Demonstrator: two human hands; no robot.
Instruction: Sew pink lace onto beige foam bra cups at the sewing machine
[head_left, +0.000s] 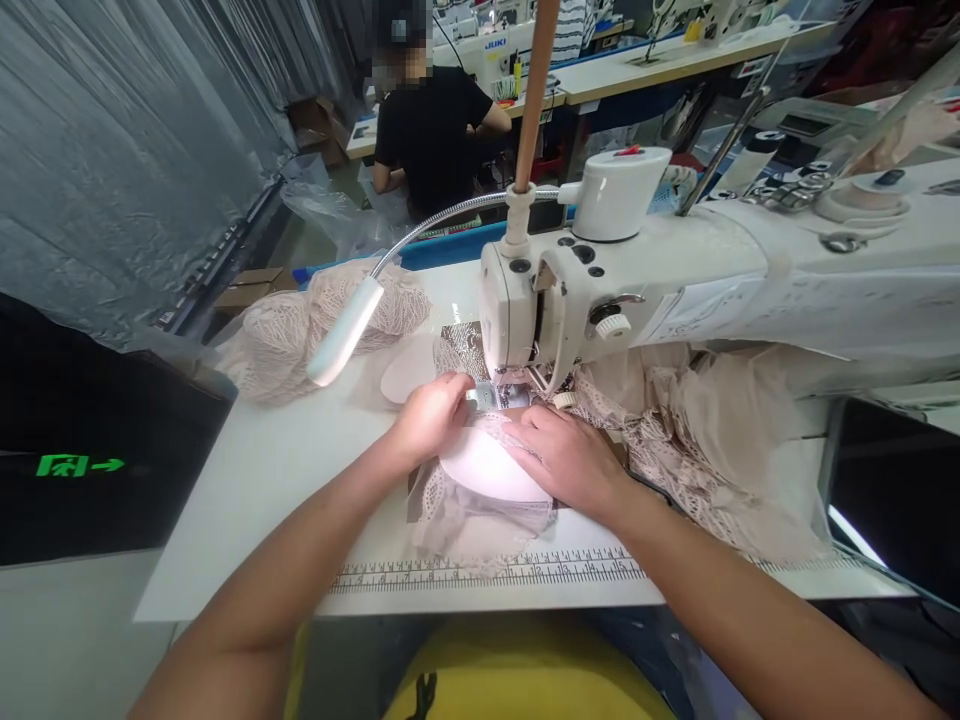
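A pale pink padded cup, like a bra cup (491,465), lies with lace and sheer fabric (465,525) in front of the sewing machine (525,310). My left hand (435,415) is closed at the cup's left upper edge, its fingers curled near the presser foot; the pinched edge is partly hidden. My right hand (566,455) rests over the cup's right side, fingers stretched out and slightly apart on the lace. Light falls on the cup and needle area. The needle tip itself is hard to make out.
Bundled lace pieces (337,310) lie at the left behind a bendable lamp (345,335). More lace fabric (697,440) spreads under the machine arm. A dark screen (896,490) stands at right. A printed ruler (525,572) edges the table. A person (431,140) sits ahead.
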